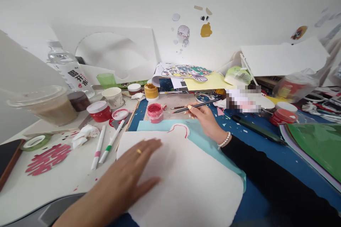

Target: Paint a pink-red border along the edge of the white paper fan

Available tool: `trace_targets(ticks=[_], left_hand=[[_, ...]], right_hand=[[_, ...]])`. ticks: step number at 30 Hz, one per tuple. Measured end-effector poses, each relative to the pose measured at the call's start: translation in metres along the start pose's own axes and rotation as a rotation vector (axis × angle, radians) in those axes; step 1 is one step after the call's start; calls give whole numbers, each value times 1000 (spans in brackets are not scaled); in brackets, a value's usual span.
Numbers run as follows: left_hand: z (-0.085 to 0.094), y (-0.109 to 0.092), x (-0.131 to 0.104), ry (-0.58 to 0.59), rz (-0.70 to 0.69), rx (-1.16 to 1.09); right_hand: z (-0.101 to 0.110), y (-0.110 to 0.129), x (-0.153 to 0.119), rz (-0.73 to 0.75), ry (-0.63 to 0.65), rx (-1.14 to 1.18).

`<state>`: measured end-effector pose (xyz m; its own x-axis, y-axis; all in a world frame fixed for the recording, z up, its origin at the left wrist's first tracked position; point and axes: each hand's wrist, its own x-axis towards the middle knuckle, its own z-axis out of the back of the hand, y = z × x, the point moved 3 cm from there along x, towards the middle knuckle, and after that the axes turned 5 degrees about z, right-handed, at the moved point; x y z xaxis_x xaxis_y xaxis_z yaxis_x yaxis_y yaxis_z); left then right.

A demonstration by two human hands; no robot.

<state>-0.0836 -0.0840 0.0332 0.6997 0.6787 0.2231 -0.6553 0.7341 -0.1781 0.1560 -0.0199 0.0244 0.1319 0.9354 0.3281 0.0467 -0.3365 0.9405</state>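
Observation:
My left hand (133, 170) is over a large white sheet (186, 184), with its fingers stretched out and thumb apart; a ring is on one finger. In my right hand (204, 118) a slim black paintbrush (197, 105) is pinched, its reddish tip pointing left. That tip is just right of an open jar of pinkish-red paint (155, 113), apart from the paper. A red line (179, 126) curves along the sheet's rounded top tab. Light blue paper (207, 138) lies under the white sheet. Another thin brush (177, 107) rests behind the held one.
At left stand a cup of brown drink (50, 108), a water bottle (69, 71), a red paint jar (98, 111) and a paper cup (112, 97). Two white markers (98, 147) lie nearby. A dark green cutter (258, 129) and coloured sheets (317, 149) are at right.

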Motion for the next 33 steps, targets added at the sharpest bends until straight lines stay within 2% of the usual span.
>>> trace_targets(ticks=[2,4,7,11,15,20,23,27,30,33], left_hand=[[-5,-16,-14,71,-125,-27],[-9,-28,-20,128,-166,-55],[-12,-38,-21,157,-157,-80],[-17,-41,-20,162,-118,-90],[-23,-41,-18,165,-93,-95],[-25,-43,-15,150,-81,-120],[-31,-38,-16,130,-107,-144],[-43,-29,-16,96,-168,-180],[-43,-29,-17,83,-171,-189],[-38,-32,-17,83,-129,-172]], right_hand=[[-3,1,-2,21,59,-32],[-7,4,-4,43,134,-74],[-11,9,-6,98,228,-186],[-14,14,-7,159,268,-296],[-19,9,-7,182,288,-356],[-29,2,-10,277,316,-424],[-33,-1,-9,296,311,-411],[-29,-8,-6,280,197,-350],[-27,-13,-5,260,136,-326],[-29,-13,-6,259,165,-336]])
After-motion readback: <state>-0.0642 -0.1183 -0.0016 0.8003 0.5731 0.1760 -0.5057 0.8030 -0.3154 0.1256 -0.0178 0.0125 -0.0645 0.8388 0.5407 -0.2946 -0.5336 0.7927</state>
